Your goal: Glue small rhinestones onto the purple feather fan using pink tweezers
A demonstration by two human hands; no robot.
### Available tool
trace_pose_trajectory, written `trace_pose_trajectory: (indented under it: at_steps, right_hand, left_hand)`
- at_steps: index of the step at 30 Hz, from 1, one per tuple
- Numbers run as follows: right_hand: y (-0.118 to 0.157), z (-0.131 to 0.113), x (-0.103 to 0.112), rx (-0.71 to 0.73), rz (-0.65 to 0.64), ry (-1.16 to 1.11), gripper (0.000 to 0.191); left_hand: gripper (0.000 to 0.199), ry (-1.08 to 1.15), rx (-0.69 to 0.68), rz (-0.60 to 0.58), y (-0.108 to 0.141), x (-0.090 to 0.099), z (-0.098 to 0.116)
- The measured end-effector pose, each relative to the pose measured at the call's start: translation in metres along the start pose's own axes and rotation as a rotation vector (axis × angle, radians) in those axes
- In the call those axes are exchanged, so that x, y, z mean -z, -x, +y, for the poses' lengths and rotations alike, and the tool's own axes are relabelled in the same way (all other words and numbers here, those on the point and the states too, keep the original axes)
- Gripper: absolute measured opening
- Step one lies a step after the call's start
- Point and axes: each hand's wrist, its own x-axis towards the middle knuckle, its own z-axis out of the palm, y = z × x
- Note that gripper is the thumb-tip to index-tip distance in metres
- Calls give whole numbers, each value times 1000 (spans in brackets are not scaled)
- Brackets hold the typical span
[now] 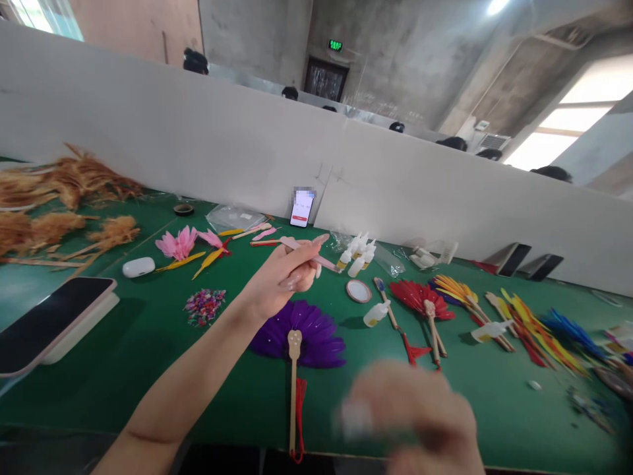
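My left hand (291, 267) is closed around a pair of pale pink tweezers (329, 265), raised above the table with the tip pointing right. Below it lies a purple feather fan (321, 340) with a wooden handle (293, 402), a few small shiny dots on it and a red tassel (301, 409). Close to the camera, my right hand (420, 415) is smeared by motion at the bottom, right of the fan handle; whether it holds anything is unclear. A pile of multicoloured sequins or gems (205, 307) sits left of the fan. A small round white dish (359, 291) rests beyond it, to the right.
Several glue bottles (359, 254) stand at the back; one bottle (376, 314) lies nearer. Right are a red feather fan (413, 297) and loose feathers (539, 330). Left are pink feathers (178, 244), an earbud case (138, 266) and a phone (54, 316). A lit phone (301, 208) leans on the partition (222, 145).
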Motion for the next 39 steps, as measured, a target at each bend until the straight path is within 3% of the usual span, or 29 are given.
trace_pose_trajectory:
  at_steps: [2,4,9,15,18,22,29,32,35,39]
  right_hand:
    - [-31,15,-3,26,253,199,42]
    - [-59,24,-5,82,376,284,48]
    - [-88,22,-21,263,409,333,26]
    - [-90,29,-32,310,505,350,31]
    - [-91,38,-29,348,527,387,31]
    - [-92,46,-20,416,461,478,27]
    - [-88,47,-6,324,399,437,28]
    - [-87,46,-3,231,412,301,24]
    - [-85,46,-2,25,339,-76,16]
    - [-85,47,-4,-127,144,-579,25]
  left_hand:
    - [44,-7,-22,19,11,-10,6]
    - [45,-10,-43,44,19,-17,11]
    - [48,-63,-114,149,27,-23,12]
    - [47,-120,-176,186,23,-18,9]
    - [46,-163,-141,179,18,-15,7]
    - [48,-233,-78,181,10,-11,4]
    - [49,-278,-1,180,3,-2,-2]
    - [45,-246,-101,205,1,0,0]
    - [41,-312,-308,234,8,-7,5]
    - [17,-490,-556,474,32,-22,10]
